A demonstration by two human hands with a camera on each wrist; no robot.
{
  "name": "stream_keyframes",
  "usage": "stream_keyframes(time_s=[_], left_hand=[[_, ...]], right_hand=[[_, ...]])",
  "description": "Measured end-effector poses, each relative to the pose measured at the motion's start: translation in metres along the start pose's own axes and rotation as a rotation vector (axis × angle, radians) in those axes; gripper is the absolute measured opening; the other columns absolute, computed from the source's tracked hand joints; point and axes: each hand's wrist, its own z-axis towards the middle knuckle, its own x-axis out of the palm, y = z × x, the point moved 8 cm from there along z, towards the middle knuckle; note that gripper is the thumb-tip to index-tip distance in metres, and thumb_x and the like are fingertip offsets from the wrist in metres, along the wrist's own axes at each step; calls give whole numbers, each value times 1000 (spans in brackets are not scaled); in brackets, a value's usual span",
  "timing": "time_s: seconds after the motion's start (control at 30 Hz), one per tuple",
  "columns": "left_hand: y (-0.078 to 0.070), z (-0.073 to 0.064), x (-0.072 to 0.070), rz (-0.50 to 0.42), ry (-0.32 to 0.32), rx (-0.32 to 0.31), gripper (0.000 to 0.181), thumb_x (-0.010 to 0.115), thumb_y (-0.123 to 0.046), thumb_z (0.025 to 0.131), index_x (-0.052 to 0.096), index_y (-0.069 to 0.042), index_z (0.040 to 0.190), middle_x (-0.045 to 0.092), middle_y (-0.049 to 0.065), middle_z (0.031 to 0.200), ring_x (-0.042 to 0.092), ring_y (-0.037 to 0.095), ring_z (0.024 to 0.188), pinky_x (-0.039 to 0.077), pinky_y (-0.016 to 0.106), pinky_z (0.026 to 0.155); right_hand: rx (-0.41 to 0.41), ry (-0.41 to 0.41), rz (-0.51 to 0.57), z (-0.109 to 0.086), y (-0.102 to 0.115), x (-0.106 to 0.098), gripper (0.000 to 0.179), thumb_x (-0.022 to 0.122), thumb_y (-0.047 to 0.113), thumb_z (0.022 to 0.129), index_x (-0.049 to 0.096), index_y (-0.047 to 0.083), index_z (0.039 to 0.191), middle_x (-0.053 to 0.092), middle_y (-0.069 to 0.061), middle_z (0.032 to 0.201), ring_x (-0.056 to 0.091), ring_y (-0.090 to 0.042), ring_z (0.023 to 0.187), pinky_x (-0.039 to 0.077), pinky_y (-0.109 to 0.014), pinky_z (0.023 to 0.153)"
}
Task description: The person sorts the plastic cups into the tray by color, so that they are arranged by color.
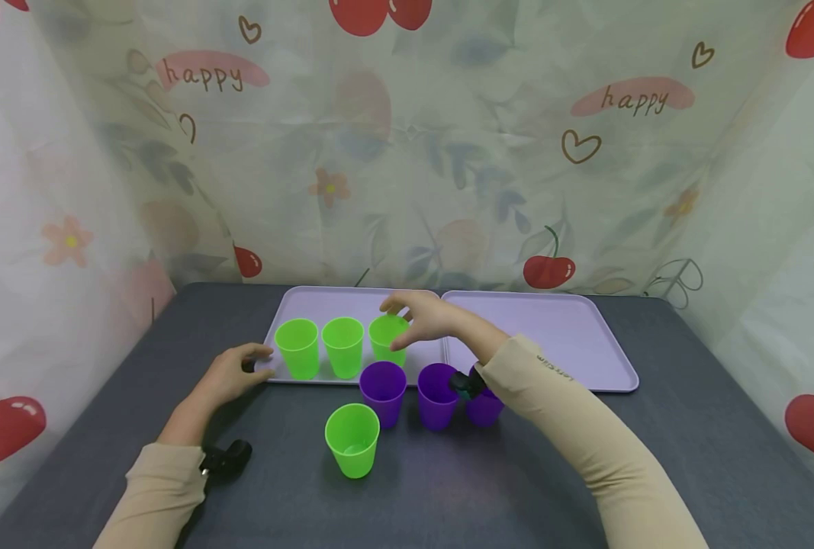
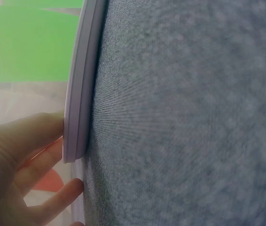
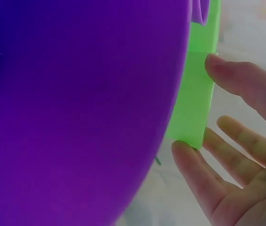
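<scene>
My right hand (image 1: 426, 316) pinches a green cup (image 1: 382, 352) in the back row, thumb at its near side and fingers at its far side. That cup stands at the right end of a row with a left green cup (image 1: 299, 358) and a middle green cup (image 1: 343, 354), all upright on the left lilac tray (image 1: 324, 297). My left hand (image 1: 231, 374) touches this tray's left edge near the front corner, thumb and fingers spread apart. In the right wrist view a large purple cup (image 3: 86, 103) covers part of the green cup (image 3: 192, 103).
Purple cups (image 1: 384, 393), (image 1: 437, 400) and a third purple cup (image 1: 484, 410) stand before the trays, the third partly behind the right wrist camera. Another green cup (image 1: 353, 442) stands nearer on the dark table (image 1: 441, 503). Beside the left tray lies a right lilac tray (image 1: 551, 335).
</scene>
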Motion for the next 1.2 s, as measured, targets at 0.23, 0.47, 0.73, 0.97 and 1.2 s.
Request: stream_keyframes(time_s=[0.23, 0.47, 0.73, 0.97, 1.2], left_hand=[[0, 1, 0, 2, -10, 16, 39, 67, -14, 84, 59, 6, 116, 60, 27, 118, 54, 46, 110, 43, 55, 93], [-2, 0, 0, 2, -10, 16, 38, 66, -14, 84, 59, 6, 116, 60, 27, 118, 54, 46, 110, 43, 55, 93], [-2, 0, 0, 4, -13, 15, 38, 67, -15, 84, 60, 5, 116, 60, 27, 118, 54, 46, 110, 43, 55, 92], [-2, -1, -1, 7, -20, 17, 38, 67, -14, 84, 59, 6, 115, 60, 27, 117, 54, 46, 109, 43, 55, 91], [-2, 0, -1, 7, -9, 2, 39, 67, -15, 84, 59, 6, 116, 59, 28, 119, 53, 47, 110, 42, 56, 92]], right_hand=[[-2, 9, -50, 0, 3, 3, 59, 77, 17, 74, 52, 3, 126, 59, -15, 126, 59, -30, 114, 48, -36, 97], [3, 33, -15, 0, 3, 5, 62, 75, 16, 76, 48, 0, 130, 52, -18, 134, 54, -33, 121, 46, -39, 100], [21, -41, 85, -7, 10, -17, 58, 74, 19, 79, 50, 8, 131, 55, -16, 132, 56, -32, 118, 49, -37, 96], [-30, -94, 178, -24, 24, -31, 48, 70, 19, 83, 54, 9, 127, 58, -12, 127, 59, -27, 115, 51, -33, 93], [-97, -98, 245, -44, 35, -21, 46, 70, 17, 82, 55, 7, 125, 59, -14, 125, 59, -31, 114, 50, -38, 94]])
